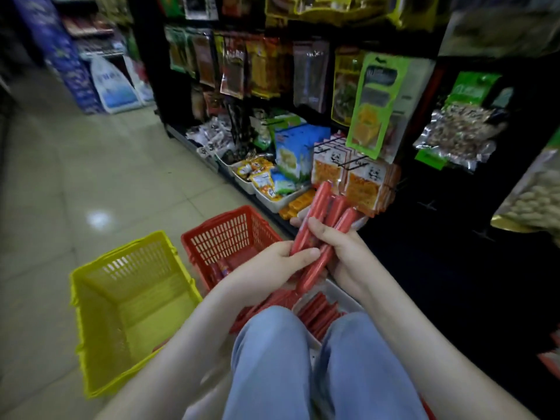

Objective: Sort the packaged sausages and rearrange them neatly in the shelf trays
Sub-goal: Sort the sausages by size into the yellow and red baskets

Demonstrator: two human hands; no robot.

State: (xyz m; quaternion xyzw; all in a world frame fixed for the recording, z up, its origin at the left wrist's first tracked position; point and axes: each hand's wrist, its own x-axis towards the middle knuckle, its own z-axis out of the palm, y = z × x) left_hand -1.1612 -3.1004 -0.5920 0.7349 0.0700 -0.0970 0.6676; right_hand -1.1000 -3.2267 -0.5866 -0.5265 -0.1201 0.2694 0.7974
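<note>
A bundle of several long red packaged sausages (328, 212) is held upright-tilted in front of the bottom shelf. My right hand (336, 242) grips the bundle from the right, fingers wrapped round it. My left hand (280, 262) pinches the lower ends of the sausages, thumb on top. Below my hands, a white shelf tray (345, 295) holds more red sausages (318, 313) lying side by side. Further red sausages lie in the red basket (230, 234).
A yellow basket (127, 304) stands on the tiled floor to the left, next to the red one. White trays (272, 201) of snack packets line the bottom shelf. Hanging packets (375, 104) on hooks jut out above. My knees in blue jeans fill the foreground.
</note>
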